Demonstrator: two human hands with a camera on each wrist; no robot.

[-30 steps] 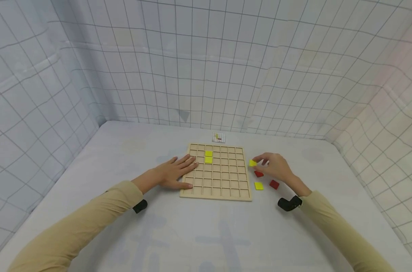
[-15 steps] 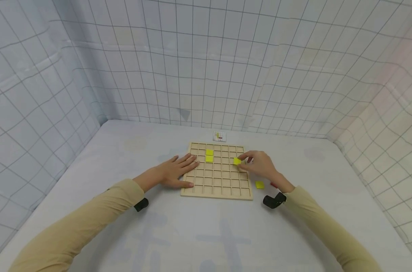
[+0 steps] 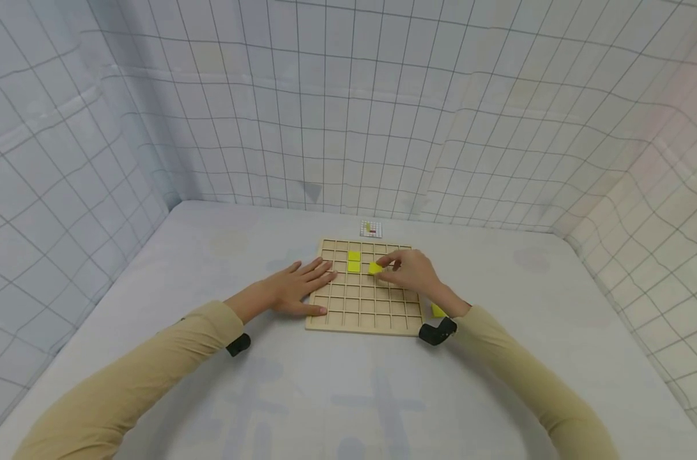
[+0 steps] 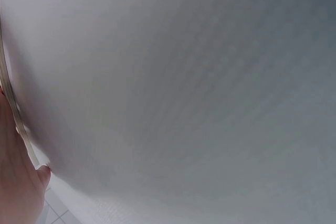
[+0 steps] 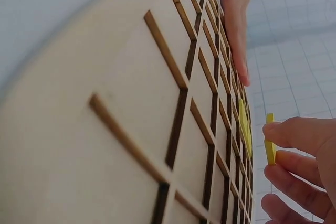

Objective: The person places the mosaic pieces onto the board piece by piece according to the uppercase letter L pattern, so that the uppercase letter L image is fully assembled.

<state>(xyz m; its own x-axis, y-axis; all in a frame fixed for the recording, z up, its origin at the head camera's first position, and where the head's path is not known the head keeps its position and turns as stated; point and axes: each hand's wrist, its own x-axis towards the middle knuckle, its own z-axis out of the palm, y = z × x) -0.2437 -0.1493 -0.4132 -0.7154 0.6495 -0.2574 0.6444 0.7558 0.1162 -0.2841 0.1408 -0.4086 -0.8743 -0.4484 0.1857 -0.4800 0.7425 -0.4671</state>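
A wooden grid board (image 3: pixel 359 306) lies on the white table, with two yellow square tiles (image 3: pixel 354 261) seated one below the other in its upper part. My left hand (image 3: pixel 295 291) rests flat with spread fingers on the board's left edge. Over the board, just right of those tiles, my right hand (image 3: pixel 410 271) pinches another yellow tile (image 3: pixel 374 268) between thumb and fingers. In the right wrist view this held tile (image 5: pixel 270 145) stands on edge, apart from the board's surface. The left wrist view shows mostly table cloth, with part of the left hand (image 4: pixel 20 177) at its edge.
One more yellow tile (image 3: pixel 438 310) lies right of the board, partly behind the right wrist. A small card (image 3: pixel 371 229) with a printed grid and coloured squares lies beyond the board. Grid-patterned cloth walls (image 3: pixel 348 128) enclose the back and sides.
My right hand has carried the pinched yellow tile leftward from beside the board to over its cells. The red tiles on the right are now hidden by the arm. The left hand stays put.
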